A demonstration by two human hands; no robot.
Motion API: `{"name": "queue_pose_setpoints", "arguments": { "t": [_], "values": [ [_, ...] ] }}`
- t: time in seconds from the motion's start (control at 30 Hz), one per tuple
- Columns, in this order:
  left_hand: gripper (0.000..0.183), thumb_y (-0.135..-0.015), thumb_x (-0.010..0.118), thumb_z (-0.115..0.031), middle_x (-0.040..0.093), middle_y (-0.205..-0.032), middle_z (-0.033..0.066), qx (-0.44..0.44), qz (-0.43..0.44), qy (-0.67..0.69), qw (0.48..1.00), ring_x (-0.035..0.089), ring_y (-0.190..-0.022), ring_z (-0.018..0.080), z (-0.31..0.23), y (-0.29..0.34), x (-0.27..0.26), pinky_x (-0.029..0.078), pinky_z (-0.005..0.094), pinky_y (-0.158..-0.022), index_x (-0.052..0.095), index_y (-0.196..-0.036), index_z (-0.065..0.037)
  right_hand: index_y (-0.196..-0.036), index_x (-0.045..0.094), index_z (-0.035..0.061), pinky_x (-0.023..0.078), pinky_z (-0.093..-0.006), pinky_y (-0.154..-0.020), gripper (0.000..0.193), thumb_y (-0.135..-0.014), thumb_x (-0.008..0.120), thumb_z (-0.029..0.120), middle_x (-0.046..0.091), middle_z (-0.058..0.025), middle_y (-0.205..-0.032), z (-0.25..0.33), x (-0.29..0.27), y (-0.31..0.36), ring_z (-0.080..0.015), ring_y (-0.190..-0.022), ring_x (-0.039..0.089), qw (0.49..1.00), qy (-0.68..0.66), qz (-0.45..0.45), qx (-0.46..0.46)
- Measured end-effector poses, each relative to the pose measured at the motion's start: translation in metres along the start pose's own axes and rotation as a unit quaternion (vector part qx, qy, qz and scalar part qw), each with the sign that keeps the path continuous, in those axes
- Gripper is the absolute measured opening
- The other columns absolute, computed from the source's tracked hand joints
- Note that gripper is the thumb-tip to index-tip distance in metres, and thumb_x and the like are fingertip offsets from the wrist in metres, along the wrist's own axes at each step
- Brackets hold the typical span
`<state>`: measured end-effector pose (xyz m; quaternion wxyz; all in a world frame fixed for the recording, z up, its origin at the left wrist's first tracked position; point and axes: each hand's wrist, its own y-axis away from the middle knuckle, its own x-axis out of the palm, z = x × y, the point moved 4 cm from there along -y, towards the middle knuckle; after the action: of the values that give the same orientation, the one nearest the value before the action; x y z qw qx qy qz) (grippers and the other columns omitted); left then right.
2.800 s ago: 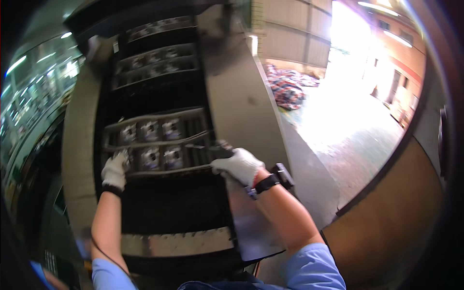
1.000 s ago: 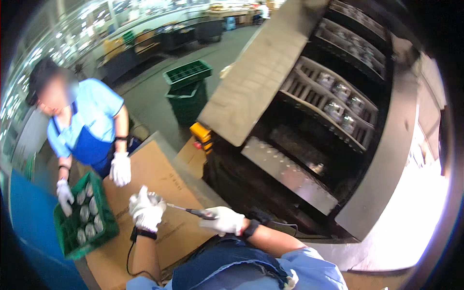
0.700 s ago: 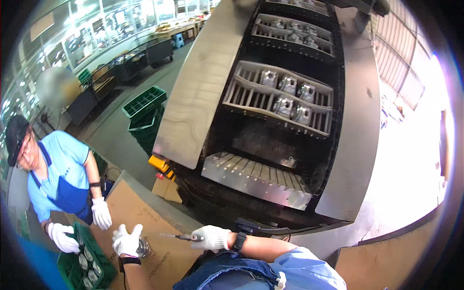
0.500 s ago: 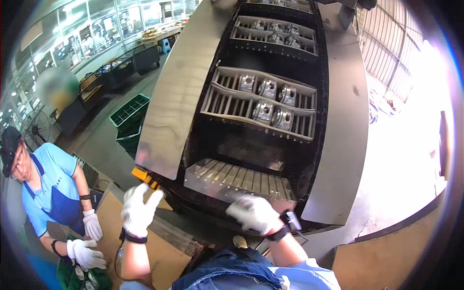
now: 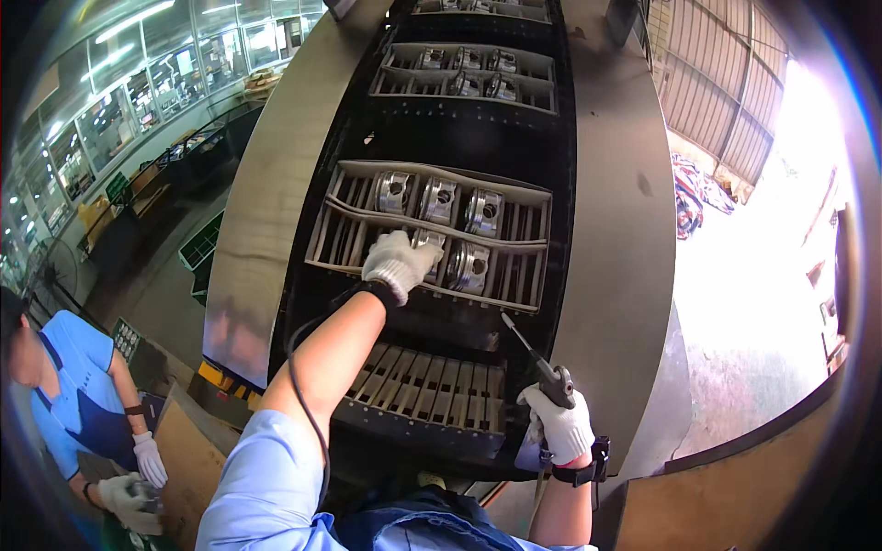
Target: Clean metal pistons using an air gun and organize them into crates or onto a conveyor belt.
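My left hand [image 5: 401, 261], in a white knitted glove, is stretched over the near row of a metal rack [image 5: 344, 266]. Its fingers close against a silvery piston [image 5: 430, 240], partly covering it. Just right of that one lies a second piston [image 5: 469, 267]; behind them, three more pistons, one of them [image 5: 439, 199] in the middle, stand in the far row. In my gloved right hand [image 5: 562, 424] is an air blow gun [image 5: 559, 383], its long thin nozzle pointing up and left toward the rack's near edge.
The racks sit on a dark conveyor between wide metal side panels [image 5: 611, 230]. Closer to me is a slatted rack [image 5: 423, 390]. Farther off stands another rack [image 5: 551, 92] with pistons. At left, a co-worker in blue [image 5: 87, 395] holds a metal part beside cardboard [image 5: 188, 441].
My left hand has reached forward and right onto a piston in the rack. My right hand, lower and farther right, now holds an air blow gun. The whole view has shifted.
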<state>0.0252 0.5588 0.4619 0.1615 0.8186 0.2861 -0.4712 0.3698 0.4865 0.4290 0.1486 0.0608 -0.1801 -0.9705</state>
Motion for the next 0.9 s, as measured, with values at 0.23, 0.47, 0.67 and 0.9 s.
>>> {"name": "queue_pose_setpoints", "arguments": {
  "t": [0.23,0.47,0.67,0.9],
  "values": [
    [0.022,-0.087,0.061,-0.010,0.069,-0.086,0.0090,0.077,0.036,0.661,0.746,0.063,-0.068,0.0140,0.032,0.029,0.010,0.050,0.0256,-0.056,0.061,-0.105,0.002,-0.085,0.069,0.0032,0.041,-0.0263,-0.042,0.011,-0.085,0.071,0.014,0.058,-0.0013,-0.060,0.006,0.012,0.010,-0.0094,-0.044,0.051,0.999,-0.030,0.021,0.005],
    [0.026,-0.082,0.065,-0.015,0.061,-0.080,0.0064,0.020,-0.014,0.665,0.746,0.061,-0.064,0.0135,0.085,0.126,-0.017,0.057,0.0298,-0.061,0.049,-0.098,-0.003,-0.085,0.066,0.0012,0.042,-0.0250,-0.040,0.012,-0.089,0.068,0.012,0.050,0.0019,-0.054,-0.007,0.106,0.027,-0.0084,-0.038,0.047,0.971,-0.015,0.238,0.016],
    [0.028,-0.082,0.065,-0.014,0.066,-0.089,0.0078,0.003,-0.068,0.656,0.752,0.065,-0.072,0.0131,0.158,0.179,-0.042,0.054,0.0263,-0.062,0.049,-0.103,-0.003,-0.086,0.066,-0.0020,0.043,-0.0258,-0.040,0.016,-0.090,0.067,0.014,0.050,0.0009,-0.054,-0.030,0.166,0.040,-0.0089,-0.038,0.046,0.926,-0.012,0.375,0.036],
    [0.024,-0.091,0.065,-0.021,0.065,-0.088,0.0053,-0.010,-0.173,0.665,0.726,0.063,-0.070,0.0121,0.256,0.237,-0.062,0.049,0.0239,-0.060,0.054,-0.101,-0.003,-0.086,0.068,-0.0009,0.039,-0.0261,-0.039,0.017,-0.088,0.067,0.016,0.051,-0.0012,-0.055,-0.042,0.225,0.089,-0.0109,-0.039,0.049,0.906,0.068,0.418,0.027]
  ]
}}
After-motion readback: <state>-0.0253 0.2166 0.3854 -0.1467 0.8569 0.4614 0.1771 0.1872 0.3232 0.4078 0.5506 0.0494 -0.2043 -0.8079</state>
